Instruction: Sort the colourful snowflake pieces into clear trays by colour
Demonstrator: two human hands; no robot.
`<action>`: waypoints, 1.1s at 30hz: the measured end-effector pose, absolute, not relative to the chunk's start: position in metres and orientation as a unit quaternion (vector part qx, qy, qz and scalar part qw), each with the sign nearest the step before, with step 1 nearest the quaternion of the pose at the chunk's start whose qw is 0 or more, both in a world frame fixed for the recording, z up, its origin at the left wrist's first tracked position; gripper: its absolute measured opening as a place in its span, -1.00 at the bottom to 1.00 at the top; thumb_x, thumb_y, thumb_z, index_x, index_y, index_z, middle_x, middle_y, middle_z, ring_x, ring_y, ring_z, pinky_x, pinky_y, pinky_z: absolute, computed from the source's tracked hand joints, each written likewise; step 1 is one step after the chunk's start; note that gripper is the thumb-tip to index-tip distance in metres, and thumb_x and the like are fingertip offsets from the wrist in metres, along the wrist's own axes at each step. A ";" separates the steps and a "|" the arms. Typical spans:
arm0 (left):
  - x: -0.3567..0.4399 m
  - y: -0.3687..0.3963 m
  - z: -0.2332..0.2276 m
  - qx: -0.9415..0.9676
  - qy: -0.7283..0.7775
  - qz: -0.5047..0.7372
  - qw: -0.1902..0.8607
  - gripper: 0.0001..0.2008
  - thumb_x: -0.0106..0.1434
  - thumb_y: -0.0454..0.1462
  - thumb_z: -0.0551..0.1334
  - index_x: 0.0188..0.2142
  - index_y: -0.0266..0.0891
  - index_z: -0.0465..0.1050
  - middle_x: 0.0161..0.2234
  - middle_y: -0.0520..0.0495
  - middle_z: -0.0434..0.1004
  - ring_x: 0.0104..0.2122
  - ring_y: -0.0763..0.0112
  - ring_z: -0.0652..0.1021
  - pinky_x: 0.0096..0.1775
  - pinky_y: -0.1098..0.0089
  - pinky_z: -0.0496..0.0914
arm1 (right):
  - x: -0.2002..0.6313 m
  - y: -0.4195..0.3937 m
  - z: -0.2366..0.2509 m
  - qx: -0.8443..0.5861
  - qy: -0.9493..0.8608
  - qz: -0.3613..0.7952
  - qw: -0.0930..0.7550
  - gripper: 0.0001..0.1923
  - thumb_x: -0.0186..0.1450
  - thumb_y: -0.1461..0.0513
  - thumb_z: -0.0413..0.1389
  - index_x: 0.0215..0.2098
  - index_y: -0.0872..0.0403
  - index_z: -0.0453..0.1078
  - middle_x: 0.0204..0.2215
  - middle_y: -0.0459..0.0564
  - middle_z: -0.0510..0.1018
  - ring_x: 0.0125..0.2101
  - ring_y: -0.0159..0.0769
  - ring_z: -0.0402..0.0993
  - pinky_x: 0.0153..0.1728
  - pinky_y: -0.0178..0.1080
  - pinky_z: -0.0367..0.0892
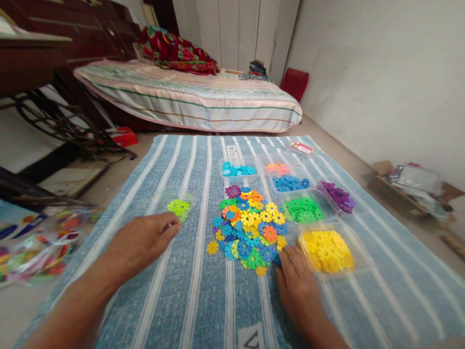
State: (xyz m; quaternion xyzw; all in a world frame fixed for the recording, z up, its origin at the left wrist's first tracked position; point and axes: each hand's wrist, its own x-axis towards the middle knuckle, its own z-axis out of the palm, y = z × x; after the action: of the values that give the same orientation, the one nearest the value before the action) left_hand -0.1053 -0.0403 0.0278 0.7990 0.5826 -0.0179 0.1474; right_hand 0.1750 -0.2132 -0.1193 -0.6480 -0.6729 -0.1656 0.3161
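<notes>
Multicoloured plastic discs with notched rims [252, 219] are heaped in a loose pile on a blue cloth with white stripes [181, 291], between the 2 hands. At the pile's near right edge, the right hand [296, 276] is held low with its fingers close together; a dark blue disc [277, 259] is partly covered by the fingertips, and whether it is gripped cannot be told. Just beside that hand, yellow notched discs [329, 249] are contained in a clear plastic box [361, 254]. Left of the pile, the left hand [147, 240] is held with thumb and forefinger brought together; whether anything is pinched there cannot be told. Just past its fingertips, lime-green notched discs [178, 207] are gathered in or on clear plastic. Beyond the yellow ones, green discs [305, 209] are boxed in clear plastic, with purple discs [337, 196] placed to their right. Farther back, blue discs [290, 183], a few orange discs [278, 168] and light blue discs [239, 169] are also set out in clear plastic. Past the cloth's far edge, a bed [203, 102] is covered with a striped sheet, and a red floral quilt [178, 51] is bundled on it.
</notes>
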 end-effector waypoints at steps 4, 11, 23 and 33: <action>-0.067 -0.069 0.016 0.860 0.465 -0.072 0.196 -0.71 0.30 -0.17 -0.07 -0.38 -0.18 0.37 -0.45 0.00 0.46 -0.39 0.36 0.47 -0.34 0.43 0.18 | 0.174 -0.206 -0.118 -0.674 -0.670 -0.151 0.272 -0.76 0.34 0.29 -0.04 -0.08 0.16 0.37 -0.10 0.21 0.46 0.00 -0.02 0.34 -0.04 0.09 0.37; -0.025 -0.092 -0.019 0.886 0.409 -0.092 0.201 -0.79 0.29 -0.23 -0.06 -0.36 -0.17 0.31 -0.33 -0.06 0.52 -0.30 0.26 0.52 -0.29 0.36 0.26 | 0.170 -0.201 -0.106 -0.652 -0.678 -0.121 0.317 -0.78 0.32 0.37 -0.07 -0.19 0.12 0.39 -0.24 0.12 0.49 -0.15 -0.16 0.40 -0.10 -0.05 0.38; -0.026 -0.105 -0.033 0.874 0.425 -0.032 0.233 -0.78 0.29 -0.24 -0.04 -0.27 -0.20 0.35 -0.26 -0.09 0.52 -0.24 0.25 0.50 -0.23 0.33 0.28 | 0.169 -0.210 -0.080 -0.627 -0.602 0.121 0.480 -0.82 0.32 0.31 -0.01 -0.22 0.07 0.43 -0.32 -0.01 0.54 -0.28 -0.35 0.48 -0.22 -0.33 0.40; -0.001 -0.124 -0.031 0.761 0.356 0.066 0.538 -0.89 0.09 -0.28 0.13 -0.52 -0.25 0.35 -0.56 0.12 0.27 -0.51 0.53 0.31 -0.44 0.50 0.13 | 0.151 -0.219 -0.074 -0.614 -0.598 0.232 0.459 -0.85 0.31 0.28 0.03 -0.34 0.06 0.45 -0.50 -0.10 0.51 -0.47 -0.40 0.44 -0.44 -0.39 0.36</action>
State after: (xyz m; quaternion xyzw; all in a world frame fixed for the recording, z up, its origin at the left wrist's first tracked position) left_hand -0.0007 -0.1239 -0.0309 0.7613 0.3555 0.0659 0.5382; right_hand 0.1509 -0.2195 -0.0741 -0.6145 -0.5982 0.2318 0.4592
